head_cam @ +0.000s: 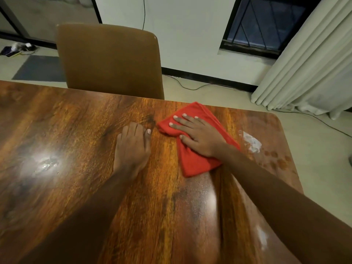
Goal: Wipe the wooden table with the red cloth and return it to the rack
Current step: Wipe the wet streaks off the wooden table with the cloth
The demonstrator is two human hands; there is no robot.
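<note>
though soft, red cloth (196,161) (folded) under right hand (198,136) on glossy table (66,140)

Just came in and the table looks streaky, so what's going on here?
A person is wiping the wooden table. The right hand presses flat on the folded red cloth near the far edge; the left hand rests on bare wood beside it, fingers curled. A whitish smear lies right of the cloth.

Left hand (131,147) fingers curled, right hand (198,136) flat — fingers spread
</note>
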